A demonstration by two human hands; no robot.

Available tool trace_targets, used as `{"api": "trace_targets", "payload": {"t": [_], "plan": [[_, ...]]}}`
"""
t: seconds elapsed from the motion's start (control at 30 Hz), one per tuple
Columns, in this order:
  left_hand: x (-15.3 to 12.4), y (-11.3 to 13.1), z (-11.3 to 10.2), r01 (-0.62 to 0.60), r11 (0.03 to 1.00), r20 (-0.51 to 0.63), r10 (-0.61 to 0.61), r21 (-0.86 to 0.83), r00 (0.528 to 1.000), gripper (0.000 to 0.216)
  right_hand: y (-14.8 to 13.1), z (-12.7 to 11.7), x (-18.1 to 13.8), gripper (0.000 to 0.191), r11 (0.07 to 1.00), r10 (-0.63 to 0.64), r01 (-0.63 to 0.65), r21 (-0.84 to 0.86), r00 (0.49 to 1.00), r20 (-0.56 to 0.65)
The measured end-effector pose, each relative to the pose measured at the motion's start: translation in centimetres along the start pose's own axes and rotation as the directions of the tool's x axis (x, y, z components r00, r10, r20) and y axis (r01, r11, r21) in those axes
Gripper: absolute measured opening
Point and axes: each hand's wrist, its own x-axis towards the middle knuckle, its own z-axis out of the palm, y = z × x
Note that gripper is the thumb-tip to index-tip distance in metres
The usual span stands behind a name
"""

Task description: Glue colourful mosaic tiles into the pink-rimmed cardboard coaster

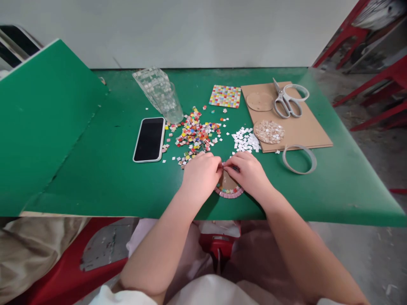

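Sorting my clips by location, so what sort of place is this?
Likely a makeshift craft corner in a workshop or shed: a green table strewn with loose mosaic tiles, scissors on cardboard, and red chairs on a dusty bare floor.

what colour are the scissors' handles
Light grey, clearest in the head view: the scissors lie on the brown board.

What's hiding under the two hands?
A round disc with a pink tile rim and a few coloured tiles lies on the green table. The left hand and right hand cover its upper part, so that part is hidden.
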Motion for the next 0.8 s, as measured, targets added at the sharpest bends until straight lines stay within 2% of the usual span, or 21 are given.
{"api": "trace_targets", "payload": {"t": [0.27, 0.5, 0.8], "plan": [[0.02, 0.20, 0.15, 0.004, 0.999, -0.016, -0.003, 0.035, 1.000, 0.017, -0.13, 0.06, -0.08, 0.011, 0.999, -0.013, 0.013, -0.031, 1.000, -0.009], [-0.02, -0.02, -0.16, 0.009, 1.000, 0.028, -0.009, 0.005, 1.000, 0.015, 0.43, -0.53, -0.22, 0.007, 0.979, 0.107, -0.103, 0.176, 0.994, -0.015], [-0.36, 0.43, 0.10, 0.009, 0.994, -0.028, -0.006, 0.106, 1.000, 0.015, 0.02, 0.08, -0.24, 0.011, 0.999, -0.046, 0.045, -0.026, 0.998, -0.040]]}}
